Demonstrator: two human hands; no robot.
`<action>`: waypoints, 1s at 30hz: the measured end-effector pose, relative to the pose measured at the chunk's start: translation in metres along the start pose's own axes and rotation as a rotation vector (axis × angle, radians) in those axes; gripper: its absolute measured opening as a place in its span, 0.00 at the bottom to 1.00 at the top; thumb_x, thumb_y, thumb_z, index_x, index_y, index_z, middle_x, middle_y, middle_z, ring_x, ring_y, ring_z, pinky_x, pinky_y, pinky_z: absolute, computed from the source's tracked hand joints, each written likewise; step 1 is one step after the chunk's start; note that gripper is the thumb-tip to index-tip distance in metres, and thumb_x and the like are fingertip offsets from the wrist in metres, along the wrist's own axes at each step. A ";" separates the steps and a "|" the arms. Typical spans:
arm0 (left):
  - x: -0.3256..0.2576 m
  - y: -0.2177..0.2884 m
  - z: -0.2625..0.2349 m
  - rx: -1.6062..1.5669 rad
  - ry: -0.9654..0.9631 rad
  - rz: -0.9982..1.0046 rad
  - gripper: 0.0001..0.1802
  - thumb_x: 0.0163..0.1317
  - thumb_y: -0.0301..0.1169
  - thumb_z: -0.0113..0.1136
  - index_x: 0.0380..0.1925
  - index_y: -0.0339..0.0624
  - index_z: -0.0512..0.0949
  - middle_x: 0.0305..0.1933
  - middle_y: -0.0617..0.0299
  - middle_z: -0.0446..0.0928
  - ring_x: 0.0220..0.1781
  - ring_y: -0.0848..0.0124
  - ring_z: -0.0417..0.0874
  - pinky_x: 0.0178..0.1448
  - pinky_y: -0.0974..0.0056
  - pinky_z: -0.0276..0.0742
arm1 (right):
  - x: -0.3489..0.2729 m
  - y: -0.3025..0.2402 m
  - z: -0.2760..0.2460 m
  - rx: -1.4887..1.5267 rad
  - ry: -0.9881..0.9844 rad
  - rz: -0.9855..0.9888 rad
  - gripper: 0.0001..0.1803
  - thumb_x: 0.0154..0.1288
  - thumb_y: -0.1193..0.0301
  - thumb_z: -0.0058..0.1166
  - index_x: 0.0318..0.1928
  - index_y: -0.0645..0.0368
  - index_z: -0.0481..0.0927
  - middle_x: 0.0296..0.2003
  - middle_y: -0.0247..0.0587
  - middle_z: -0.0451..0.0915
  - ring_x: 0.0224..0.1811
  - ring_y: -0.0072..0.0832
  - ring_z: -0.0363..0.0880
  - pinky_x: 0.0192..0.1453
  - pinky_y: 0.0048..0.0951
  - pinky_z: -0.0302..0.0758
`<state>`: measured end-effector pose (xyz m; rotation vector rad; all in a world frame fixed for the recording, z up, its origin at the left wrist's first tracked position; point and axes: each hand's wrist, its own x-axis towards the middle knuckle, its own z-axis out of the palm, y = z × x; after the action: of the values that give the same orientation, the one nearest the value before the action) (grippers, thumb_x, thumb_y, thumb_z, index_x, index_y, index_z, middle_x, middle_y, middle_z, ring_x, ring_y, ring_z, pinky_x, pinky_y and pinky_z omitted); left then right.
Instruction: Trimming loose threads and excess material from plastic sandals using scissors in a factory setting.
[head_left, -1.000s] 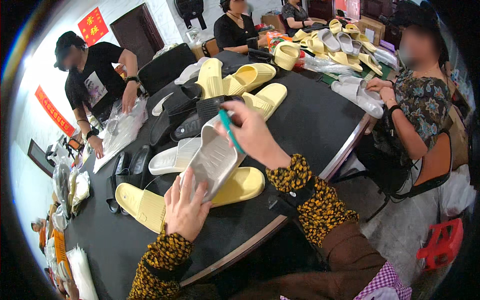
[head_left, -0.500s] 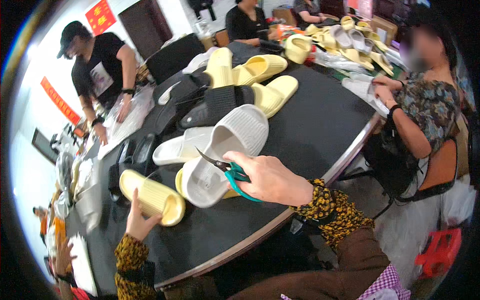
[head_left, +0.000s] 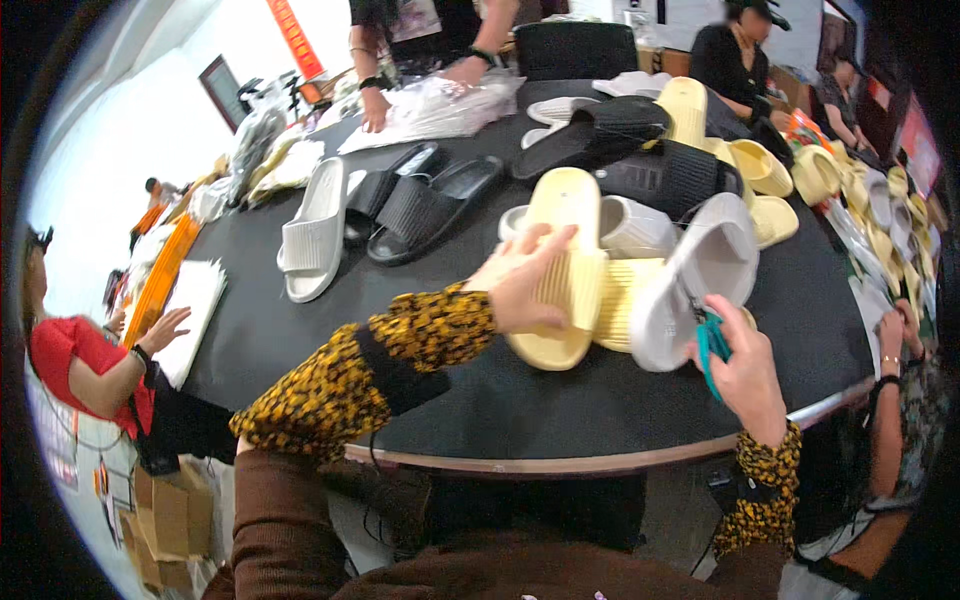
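Note:
My left hand (head_left: pixel 520 282) grips a pale yellow slipper (head_left: pixel 562 262) by its side, holding it over the black round table (head_left: pixel 560 410). My right hand (head_left: pixel 742 362) holds small teal-handled scissors (head_left: pixel 708 340) and also presses against a white slipper (head_left: pixel 695 280) that leans tilted beside the yellow one. A second yellow slipper (head_left: pixel 620 300) lies flat between the two. Both forearms wear leopard-print sleeves.
More slippers cover the table: a white one (head_left: pixel 315 228) at left, black ones (head_left: pixel 432 198) in the middle, yellow and white ones (head_left: pixel 790 170) toward the right. Other people sit or stand around the rim; one handles clear plastic bags (head_left: pixel 440 105) at the far side.
My head has turned, shifting the view. My left hand has come up from the table's left part and taken hold of the yellow slipper; the right hand keeps the scissors by the white slipper.

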<state>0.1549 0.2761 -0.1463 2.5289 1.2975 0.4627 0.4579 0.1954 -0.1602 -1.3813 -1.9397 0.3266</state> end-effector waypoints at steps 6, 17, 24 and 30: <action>0.047 0.029 0.013 -0.066 -0.058 -0.003 0.58 0.38 0.40 0.72 0.69 0.48 0.48 0.64 0.42 0.56 0.62 0.41 0.63 0.66 0.50 0.63 | 0.001 0.042 -0.013 0.108 0.073 0.137 0.24 0.55 0.75 0.58 0.53 0.65 0.72 0.36 0.55 0.79 0.37 0.39 0.81 0.42 0.34 0.74; 0.105 0.026 0.024 0.008 -0.014 0.009 0.57 0.37 0.46 0.71 0.68 0.50 0.50 0.62 0.46 0.61 0.61 0.42 0.64 0.65 0.47 0.62 | 0.015 0.069 -0.027 0.104 0.046 0.327 0.24 0.54 0.77 0.59 0.52 0.70 0.71 0.36 0.48 0.76 0.35 0.30 0.75 0.41 0.29 0.73; 0.128 0.026 0.039 0.056 0.030 -0.031 0.56 0.36 0.45 0.71 0.67 0.53 0.52 0.60 0.46 0.63 0.58 0.41 0.67 0.61 0.47 0.67 | 0.015 0.060 -0.032 0.079 0.066 0.272 0.23 0.54 0.74 0.60 0.51 0.68 0.71 0.36 0.55 0.78 0.36 0.39 0.78 0.44 0.33 0.72; 0.138 0.026 0.044 0.058 0.037 -0.007 0.55 0.38 0.44 0.71 0.67 0.50 0.52 0.61 0.43 0.62 0.60 0.40 0.65 0.64 0.47 0.64 | 0.016 0.066 -0.036 -0.045 0.119 0.201 0.23 0.55 0.70 0.60 0.50 0.68 0.72 0.40 0.58 0.78 0.41 0.47 0.78 0.46 0.36 0.72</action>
<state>0.2673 0.3711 -0.1543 2.5733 1.3516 0.4801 0.5263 0.2288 -0.1664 -1.5935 -1.7250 0.2890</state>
